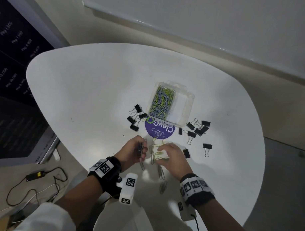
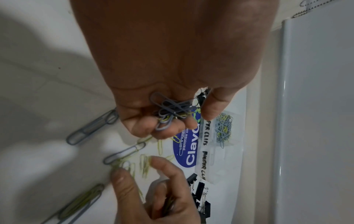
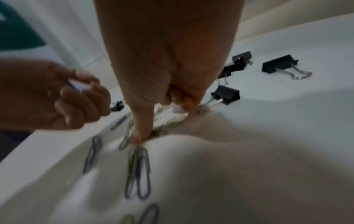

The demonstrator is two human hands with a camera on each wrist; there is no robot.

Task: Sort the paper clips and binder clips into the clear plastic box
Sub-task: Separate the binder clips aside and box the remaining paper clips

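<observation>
The clear plastic box [image 1: 184, 106] stands mid-table; its left compartment holds grey and yellow-green paper clips [image 1: 161, 102], and the right one looks empty. Black binder clips lie to the left [image 1: 135, 117] and right [image 1: 196, 129] of the box. My left hand [image 1: 141, 152] grips a bunch of paper clips [image 2: 172, 110] just above the table. Beside it, my right hand [image 1: 161, 154] curls over the loose paper clips [image 3: 142, 174] on the table. Its thumb [image 3: 139, 136] presses down among them, and some yellow-green ones sit in its curled fingers [image 2: 168, 203].
A round purple sticker [image 1: 159, 130] lies on the white table [image 1: 79, 95] in front of the box. One binder clip [image 1: 207, 148] lies alone at the right, another [image 1: 186, 153] beside my right hand. Cables and a black adapter [image 1: 34, 175] are on the floor at the left.
</observation>
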